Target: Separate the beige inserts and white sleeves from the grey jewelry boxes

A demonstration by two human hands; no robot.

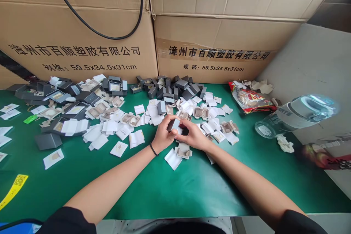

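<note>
A small grey box (176, 124) with a pale face is held between my two hands over the middle of the table. The fingers of my left hand (163, 134) close around its left side. On the other side my right hand (195, 135) grips it with thumb and fingers, which partly cover it. Just below lie an open beige insert (183, 150) and a folded white paper (173, 159). Another small grey box (161, 107) stands behind my left hand, among loose white papers (155, 117).
Dark boxes (181, 87) pile up at the back, and larger opened ones (49, 140) lie at left. Cardboard cartons (82, 25) wall the rear of the green table (170, 193). At right are a clear bottle (293, 115) and a red snack bag (251, 98).
</note>
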